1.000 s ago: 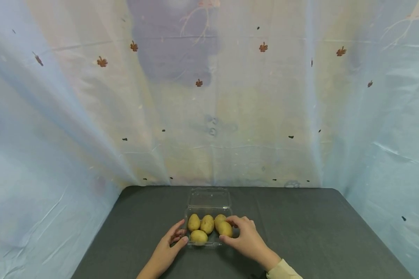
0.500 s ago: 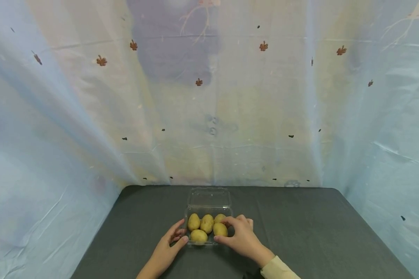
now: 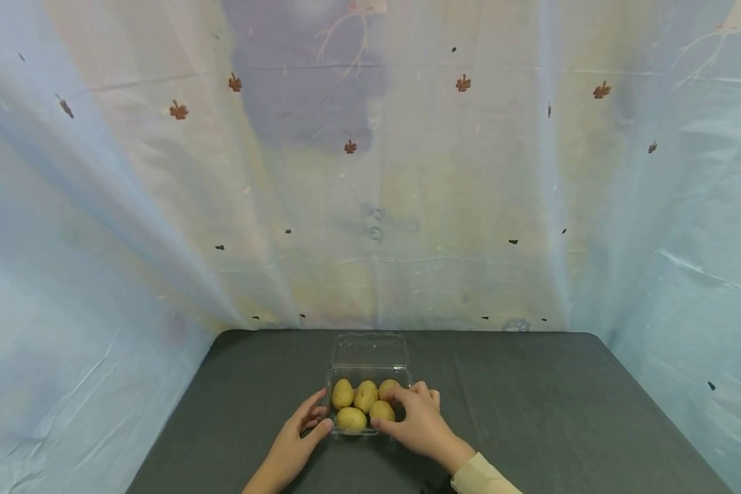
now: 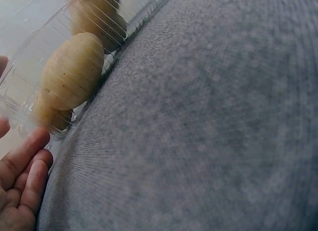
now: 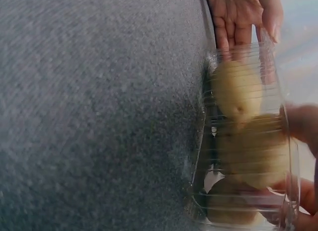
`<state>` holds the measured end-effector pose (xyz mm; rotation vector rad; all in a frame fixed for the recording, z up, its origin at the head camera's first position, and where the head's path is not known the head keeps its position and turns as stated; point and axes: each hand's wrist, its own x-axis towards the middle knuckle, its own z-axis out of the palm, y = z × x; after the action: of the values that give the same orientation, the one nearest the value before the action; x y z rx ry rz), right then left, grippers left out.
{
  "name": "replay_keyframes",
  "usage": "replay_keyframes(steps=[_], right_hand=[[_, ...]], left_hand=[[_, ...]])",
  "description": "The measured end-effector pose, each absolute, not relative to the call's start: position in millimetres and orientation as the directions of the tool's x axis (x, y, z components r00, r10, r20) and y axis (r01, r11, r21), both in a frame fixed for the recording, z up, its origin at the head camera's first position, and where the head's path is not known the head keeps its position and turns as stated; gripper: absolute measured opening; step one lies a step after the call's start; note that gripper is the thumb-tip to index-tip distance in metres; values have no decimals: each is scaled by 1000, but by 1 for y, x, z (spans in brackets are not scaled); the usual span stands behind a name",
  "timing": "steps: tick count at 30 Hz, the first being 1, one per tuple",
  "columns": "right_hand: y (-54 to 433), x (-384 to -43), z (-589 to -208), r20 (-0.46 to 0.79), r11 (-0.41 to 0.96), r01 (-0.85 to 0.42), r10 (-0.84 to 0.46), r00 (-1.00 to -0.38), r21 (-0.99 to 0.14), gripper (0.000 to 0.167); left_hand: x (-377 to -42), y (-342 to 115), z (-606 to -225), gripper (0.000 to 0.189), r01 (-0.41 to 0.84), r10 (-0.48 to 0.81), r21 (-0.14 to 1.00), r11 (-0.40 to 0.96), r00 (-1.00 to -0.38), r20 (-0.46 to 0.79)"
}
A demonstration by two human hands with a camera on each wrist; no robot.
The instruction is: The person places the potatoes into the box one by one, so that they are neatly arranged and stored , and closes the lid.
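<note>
A clear plastic clamshell container (image 3: 370, 371) sits on the table with its lid (image 3: 370, 350) folded back. Inside lie several yellow potatoes: two along the back left (image 3: 342, 393), one at the front left (image 3: 351, 419), one at the back right, partly hidden by fingers. My right hand (image 3: 422, 422) holds another potato (image 3: 381, 411) between thumb and fingers at the container's front right. In the right wrist view this potato (image 5: 263, 156) shows blurred through the ribbed wall. My left hand (image 3: 298, 437) touches the container's left side, its fingertips (image 4: 39, 136) against the wall and its thumb by the front corner.
A dark grey cloth (image 3: 531, 412) covers the table. Behind it and on both sides hang pale curtains (image 3: 444, 206) printed with leaves. The raised lid stands near the table's back edge.
My right hand has moved left and slightly towards me with the potato, bringing it over the front right of the container, closer to the front left potato. The left hand keeps its place.
</note>
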<state>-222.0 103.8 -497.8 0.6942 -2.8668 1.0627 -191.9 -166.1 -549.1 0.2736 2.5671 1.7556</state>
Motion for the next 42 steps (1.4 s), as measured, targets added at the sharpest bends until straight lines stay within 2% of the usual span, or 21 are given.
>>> replay_keyframes(steps=[4,11,17,28,33,38,42], right_hand=[[105,-223,-501,164,663,-421,-415,-895,-619,35],[108,-224,-503,174,641,-415,-405,-898,-645,39],[114,-225,-499,234,593,-433,-384,-893,-679,35],[126,-232,-497,241,533,-365,-289,-927,-763,48],[133,-241,-504,184,463,-259,-201,-962,-848,56],[140,-251,-506,74,351,-105,-101,-992,-930,64],[141,-260,-510,0,329,-42,-128,-992,-943,70]], left_hand=[[-192,-166,-548,60,128,157,925,358,-985,76],[-192,-165,-547,60,122,161,923,364,-985,67],[-193,-165,-547,61,131,159,920,370,-984,76],[-194,-166,-547,62,126,173,929,348,-983,68],[-191,-165,-543,63,140,181,939,314,-980,86],[-191,-165,-543,63,140,183,938,316,-980,84],[-193,-166,-546,61,138,177,935,327,-981,83]])
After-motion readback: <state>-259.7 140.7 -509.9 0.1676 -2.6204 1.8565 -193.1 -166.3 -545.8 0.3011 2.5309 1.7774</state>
